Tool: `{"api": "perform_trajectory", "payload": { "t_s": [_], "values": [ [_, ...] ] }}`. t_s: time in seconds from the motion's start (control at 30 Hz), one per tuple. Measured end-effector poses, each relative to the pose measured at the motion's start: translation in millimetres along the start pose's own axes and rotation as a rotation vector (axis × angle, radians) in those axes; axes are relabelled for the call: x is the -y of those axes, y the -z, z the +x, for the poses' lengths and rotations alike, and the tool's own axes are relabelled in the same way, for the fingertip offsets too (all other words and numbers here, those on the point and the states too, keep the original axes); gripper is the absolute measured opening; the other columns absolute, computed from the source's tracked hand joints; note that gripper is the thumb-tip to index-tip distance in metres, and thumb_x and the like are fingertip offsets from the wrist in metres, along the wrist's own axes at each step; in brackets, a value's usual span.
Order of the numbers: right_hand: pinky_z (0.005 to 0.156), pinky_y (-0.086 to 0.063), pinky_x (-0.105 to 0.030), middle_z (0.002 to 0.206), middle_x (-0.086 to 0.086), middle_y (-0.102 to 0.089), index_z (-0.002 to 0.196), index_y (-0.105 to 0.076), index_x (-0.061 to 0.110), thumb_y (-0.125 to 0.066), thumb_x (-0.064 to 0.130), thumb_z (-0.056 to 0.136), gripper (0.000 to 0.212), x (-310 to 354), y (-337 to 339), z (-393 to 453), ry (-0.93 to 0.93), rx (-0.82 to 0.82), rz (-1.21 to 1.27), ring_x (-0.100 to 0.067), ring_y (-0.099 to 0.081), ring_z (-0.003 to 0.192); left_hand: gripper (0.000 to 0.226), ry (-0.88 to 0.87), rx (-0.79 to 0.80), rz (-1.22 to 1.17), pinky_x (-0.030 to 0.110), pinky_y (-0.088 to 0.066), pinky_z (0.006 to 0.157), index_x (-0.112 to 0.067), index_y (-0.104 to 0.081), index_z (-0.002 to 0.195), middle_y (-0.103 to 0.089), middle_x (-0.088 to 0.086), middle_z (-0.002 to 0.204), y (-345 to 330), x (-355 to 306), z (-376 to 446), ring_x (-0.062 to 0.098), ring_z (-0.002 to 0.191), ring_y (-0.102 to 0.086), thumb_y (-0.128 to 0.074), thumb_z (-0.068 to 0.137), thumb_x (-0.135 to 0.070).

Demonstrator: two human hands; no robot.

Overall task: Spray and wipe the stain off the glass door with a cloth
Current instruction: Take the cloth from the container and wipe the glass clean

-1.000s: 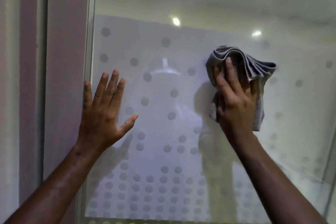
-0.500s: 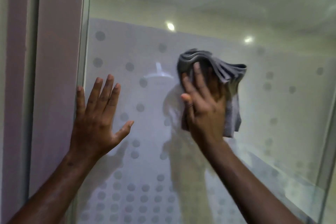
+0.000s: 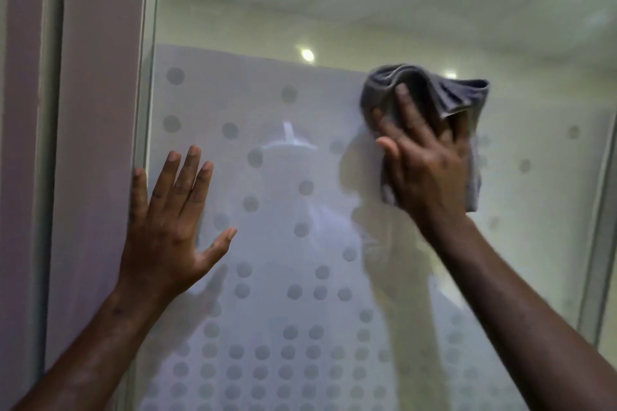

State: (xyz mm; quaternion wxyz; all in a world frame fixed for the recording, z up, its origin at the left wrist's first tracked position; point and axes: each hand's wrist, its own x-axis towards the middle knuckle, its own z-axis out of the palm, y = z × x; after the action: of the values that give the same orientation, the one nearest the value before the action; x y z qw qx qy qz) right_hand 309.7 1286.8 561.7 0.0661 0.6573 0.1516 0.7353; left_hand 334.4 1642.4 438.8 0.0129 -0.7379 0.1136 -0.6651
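the right hand (image 3: 430, 163) is pressing a bunched grey cloth (image 3: 430, 90) flat against the glass door (image 3: 334, 10), fingers spread over the wad so the push is going through a broad patch of fabric rather than one fingertip; the cloth is bulging out above and hanging below the palm, so the hand is pinning it to the pane more than clutching it. the left hand (image 3: 170, 227) is lying open and empty on the same pane, well apart from the right, palm flat near the door's left edge beside the frame (image 3: 96, 143), most likely bracing the panel so it is not swinging or flexing under the rubbing. the glass is carrying a frosted band of grey dots (image 3: 290, 352), thick low down and thinning upward, and the cloth is working at the top edge of that band. no separate stain is showing through the blur and reflections, so how much is left to clean is hard to judge. no spray bottle is in view, which suggests the wiping step is underway.
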Motion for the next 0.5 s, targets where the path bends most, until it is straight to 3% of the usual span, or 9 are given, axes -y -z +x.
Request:
{"api": "perform_trajectory", "payload": {
  "t_s": [0.1, 0.17, 0.3, 0.5],
  "values": [
    [0.127, -0.016, -0.058, 0.165, -0.004, -0.037, 0.146, -0.06, 0.026, -0.03, 0.045, 0.112, 0.049, -56, 3, 11, -0.185, 0.01, -0.017, -0.036, -0.034, 0.154, 0.089, -0.003, -0.007, -0.003, 0.067, -0.014, 0.126, -0.011, -0.019, 0.165, -0.013, 0.008, 0.175, -2, 0, 0, 0.029, 0.162, -0.012, -0.04, 0.096, -0.063],
    [0.128, -0.013, -0.057, 0.167, -0.002, -0.035, 0.147, -0.058, 0.026, -0.019, 0.052, 0.11, 0.06, -87, 5, 13, -0.314, -0.001, -0.031, -0.032, -0.026, 0.157, 0.089, 0.001, -0.015, -0.015, 0.066, -0.014, 0.127, -0.011, -0.02, 0.165, -0.014, 0.008, 0.175, -3, 0, 0, 0.029, 0.162, -0.013, -0.042, 0.096, -0.062],
    [0.125, -0.013, -0.06, 0.171, 0.008, -0.024, 0.154, -0.044, 0.044, -0.024, 0.065, 0.105, 0.057, -112, 5, 13, -0.594, -0.026, 0.006, -0.022, -0.016, 0.16, 0.088, -0.007, -0.039, -0.02, 0.065, -0.012, 0.127, -0.01, -0.02, 0.165, -0.014, 0.008, 0.175, -4, 1, -1, 0.029, 0.162, -0.013, -0.04, 0.097, -0.062],
    [0.127, -0.019, -0.051, 0.173, -0.003, -0.022, 0.158, -0.038, 0.039, -0.04, 0.05, 0.103, 0.056, -96, 1, 2, -0.516, -0.011, 0.024, -0.029, -0.021, 0.159, 0.087, -0.01, -0.054, -0.019, 0.068, -0.014, 0.126, -0.009, -0.022, 0.164, -0.014, 0.009, 0.175, -6, 0, -1, 0.031, 0.162, -0.014, -0.042, 0.097, -0.06]
  ]
}}
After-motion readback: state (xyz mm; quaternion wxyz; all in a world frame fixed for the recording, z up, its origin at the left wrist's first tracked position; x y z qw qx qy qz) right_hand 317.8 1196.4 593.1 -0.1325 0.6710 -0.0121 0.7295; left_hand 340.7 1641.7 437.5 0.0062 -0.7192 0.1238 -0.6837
